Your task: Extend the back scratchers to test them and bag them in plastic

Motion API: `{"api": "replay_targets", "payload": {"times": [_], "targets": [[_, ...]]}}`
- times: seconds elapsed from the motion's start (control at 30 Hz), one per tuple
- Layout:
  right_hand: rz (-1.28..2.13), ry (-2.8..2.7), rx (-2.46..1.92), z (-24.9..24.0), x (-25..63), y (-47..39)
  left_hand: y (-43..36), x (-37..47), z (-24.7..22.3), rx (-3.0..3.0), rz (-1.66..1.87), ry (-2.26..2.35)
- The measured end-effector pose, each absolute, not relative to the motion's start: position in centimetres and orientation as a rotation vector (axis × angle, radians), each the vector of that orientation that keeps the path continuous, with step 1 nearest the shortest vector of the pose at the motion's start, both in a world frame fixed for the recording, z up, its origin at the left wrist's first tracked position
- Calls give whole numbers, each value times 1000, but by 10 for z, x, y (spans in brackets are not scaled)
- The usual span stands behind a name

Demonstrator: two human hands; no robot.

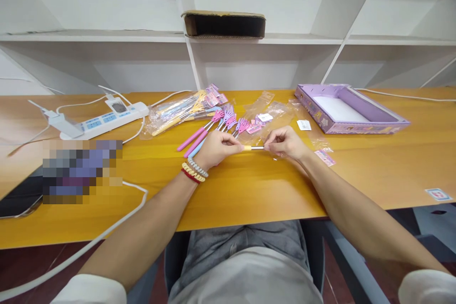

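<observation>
My left hand (220,147), with bracelets at its wrist, pinches the yellow end of a slim stick with a metal rod (257,147). The fingertips of my right hand (285,143) close on the rod's other end, whose tip they hide. The stick lies level just above the table. Behind my left hand lie several pink and blue sticks (195,138) with metal shafts and hand-shaped heads, like back scratchers. Clear plastic wrappers (281,113) and small pink-purple cards (257,124) spread behind both hands. Another card (325,157) lies by my right forearm.
A plastic-wrapped bundle of yellow and blue sticks (178,113) lies at the back. A purple open box (356,126) stands back right. To the left are a white power strip (107,121), cables and a dark phone (21,194). A cardboard box (224,26) sits on the shelf.
</observation>
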State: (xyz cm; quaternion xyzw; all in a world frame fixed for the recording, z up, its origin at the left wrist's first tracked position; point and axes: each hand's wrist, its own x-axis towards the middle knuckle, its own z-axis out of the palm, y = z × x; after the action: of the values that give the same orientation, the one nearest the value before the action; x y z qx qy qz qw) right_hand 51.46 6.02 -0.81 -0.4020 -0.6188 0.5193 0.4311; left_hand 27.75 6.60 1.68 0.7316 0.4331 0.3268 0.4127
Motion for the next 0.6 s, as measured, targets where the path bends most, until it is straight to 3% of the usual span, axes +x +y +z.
{"api": "replay_targets", "payload": {"times": [0.6], "targets": [[1261, -1578, -1016, -2, 514, 59, 64, 279, 19, 1889, 790, 1080]]}}
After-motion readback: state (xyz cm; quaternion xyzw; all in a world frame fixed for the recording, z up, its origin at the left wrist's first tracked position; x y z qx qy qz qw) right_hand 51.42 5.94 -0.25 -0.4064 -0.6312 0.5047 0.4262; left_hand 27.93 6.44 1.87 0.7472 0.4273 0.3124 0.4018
